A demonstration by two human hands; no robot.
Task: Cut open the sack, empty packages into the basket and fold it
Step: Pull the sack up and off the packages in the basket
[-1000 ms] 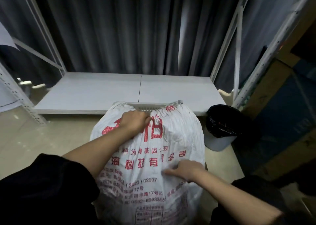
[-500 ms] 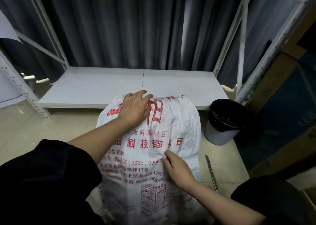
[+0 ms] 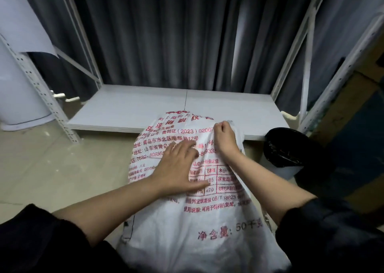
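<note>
A white woven sack (image 3: 187, 227) with red printed text lies bulging in front of me, reaching from the frame's bottom up to the low shelf. My left hand (image 3: 178, 166) lies flat on its middle with fingers spread. My right hand (image 3: 225, 139) grips a bunched fold of the sack's cloth at its upper right edge. A grey basket edge (image 3: 127, 229) shows under the sack at lower left. The packages are hidden inside.
A low white shelf board (image 3: 124, 110) of a metal rack runs behind the sack, with dark curtains behind it. A bin lined with a black bag (image 3: 284, 148) stands at the right. Beige floor (image 3: 52, 169) lies open at the left.
The sack has slid up and away, so lower printed text now shows. My left hand moved down from its top to its middle. My right hand went up to the right edge and took hold of the cloth.
</note>
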